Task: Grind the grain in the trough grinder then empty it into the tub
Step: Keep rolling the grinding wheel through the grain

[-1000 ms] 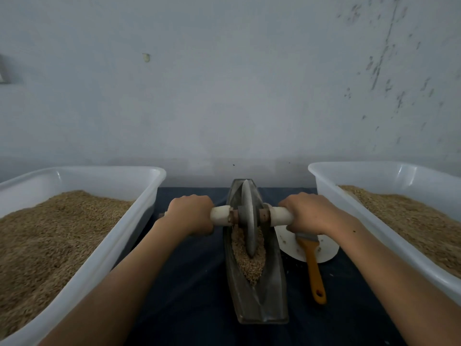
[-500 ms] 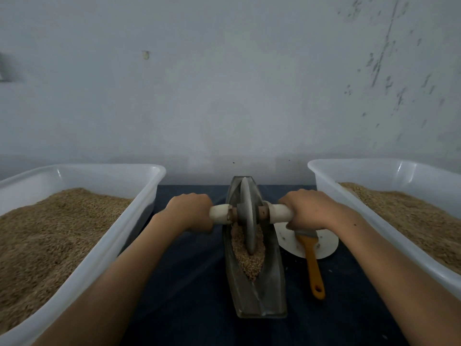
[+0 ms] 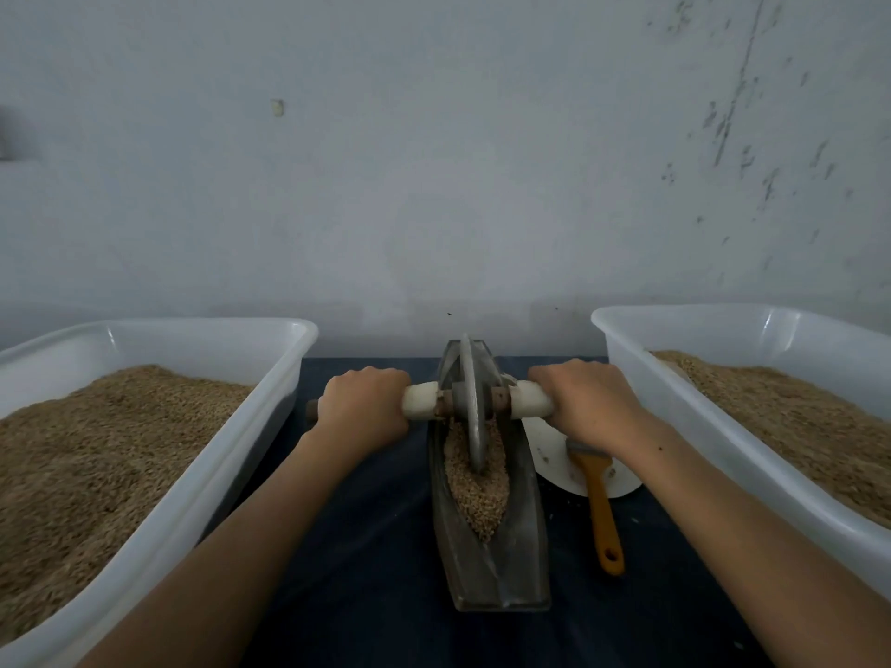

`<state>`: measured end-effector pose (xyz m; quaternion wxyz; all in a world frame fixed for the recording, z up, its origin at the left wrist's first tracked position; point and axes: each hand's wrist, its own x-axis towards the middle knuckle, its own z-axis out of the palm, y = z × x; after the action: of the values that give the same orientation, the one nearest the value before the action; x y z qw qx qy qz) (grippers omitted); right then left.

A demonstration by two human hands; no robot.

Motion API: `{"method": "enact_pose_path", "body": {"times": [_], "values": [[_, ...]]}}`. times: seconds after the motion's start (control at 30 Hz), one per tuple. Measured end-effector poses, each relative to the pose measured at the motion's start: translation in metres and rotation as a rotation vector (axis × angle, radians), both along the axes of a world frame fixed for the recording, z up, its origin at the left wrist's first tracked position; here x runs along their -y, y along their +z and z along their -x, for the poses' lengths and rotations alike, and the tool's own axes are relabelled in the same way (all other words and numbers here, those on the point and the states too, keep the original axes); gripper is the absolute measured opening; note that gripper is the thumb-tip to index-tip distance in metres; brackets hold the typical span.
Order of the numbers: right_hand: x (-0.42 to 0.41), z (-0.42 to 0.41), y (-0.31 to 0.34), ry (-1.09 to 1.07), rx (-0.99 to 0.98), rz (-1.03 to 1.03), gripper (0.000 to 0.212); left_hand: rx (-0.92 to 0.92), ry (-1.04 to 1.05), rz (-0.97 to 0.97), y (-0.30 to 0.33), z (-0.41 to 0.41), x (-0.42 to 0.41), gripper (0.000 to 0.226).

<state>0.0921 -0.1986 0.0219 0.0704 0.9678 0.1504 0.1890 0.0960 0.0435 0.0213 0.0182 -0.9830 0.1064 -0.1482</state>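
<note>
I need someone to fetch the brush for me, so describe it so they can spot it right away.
Start at the metal grinder on the dark cloth between the two grain tubs. Just to its right lies a white plate; the brush lies across it, handle toward the person. Its orange handle is the only bright colour there.

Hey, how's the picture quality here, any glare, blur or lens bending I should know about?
Head view: dim, flat light with soft shadows; small glare spots on the left tub and right tub rims; wide-angle bending bows the tubs outward; hands, wheel and grain look fairly sharp.
</note>
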Motion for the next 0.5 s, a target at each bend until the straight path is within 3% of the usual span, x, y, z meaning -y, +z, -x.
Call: {"method": "enact_pose_path", "body": {"times": [0.17, 0.27, 0.37, 0.5], "values": [[0.003, 0.003, 0.015, -0.018, -0.347, 0.028, 0.026, -0.203, 0.014, -0.076, 0.012, 0.003, 0.0, 0.035], [0.003, 0.002, 0.017, -0.02, -0.418, 0.026, 0.03, -0.253, 0.016, -0.072, 0.015, 0.004, 0.0, 0.038], [0.003, 0.0, 0.013, -0.021, -0.349, 0.016, 0.024, -0.192, 0.001, -0.057, 0.013, 0.003, 0.001, 0.035], [0.001, -0.003, 0.0, -0.023, -0.078, 0.001, 0.012, 0.02, -0.013, -0.014, 0.005, 0.002, 0.0, 0.02]]}}
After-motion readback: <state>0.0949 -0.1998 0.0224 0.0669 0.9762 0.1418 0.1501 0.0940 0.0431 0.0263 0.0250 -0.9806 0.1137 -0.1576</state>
